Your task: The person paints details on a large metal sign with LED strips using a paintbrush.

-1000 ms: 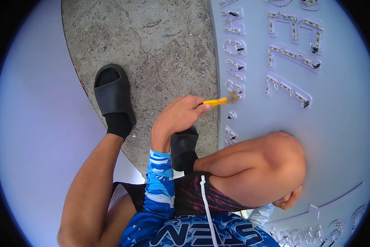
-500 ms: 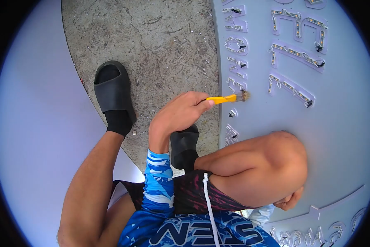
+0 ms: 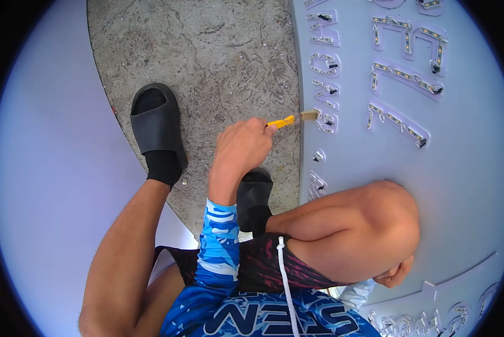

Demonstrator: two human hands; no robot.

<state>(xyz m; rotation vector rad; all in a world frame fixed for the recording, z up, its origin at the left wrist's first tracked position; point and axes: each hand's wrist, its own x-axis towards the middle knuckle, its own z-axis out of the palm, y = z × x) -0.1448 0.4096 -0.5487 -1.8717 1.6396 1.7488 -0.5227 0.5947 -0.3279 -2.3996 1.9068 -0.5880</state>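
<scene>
My left hand (image 3: 246, 143) is closed on the yellow handle of a brush (image 3: 283, 122). The brush's bristles are at the near-side row of small letters (image 3: 326, 119) on a pale panel (image 3: 364, 160), by the panel's left edge. Whether they touch the letters is hard to tell. Below my bent knee, at the lower right, my right hand (image 3: 395, 273) shows curled fingers, partly hidden by the leg. Anything inside it is out of sight.
Larger raised letters with LED strips (image 3: 401, 73) stand on the panel at the upper right. More letters (image 3: 415, 323) are at the lower right. Rough concrete (image 3: 229, 62) lies between the panel and another pale surface (image 3: 44, 168). My feet wear black slides (image 3: 157, 126).
My left hand and the brush have moved left. The bristles have shifted from over the small letters toward the panel's edge. My right hand has stayed where it was.
</scene>
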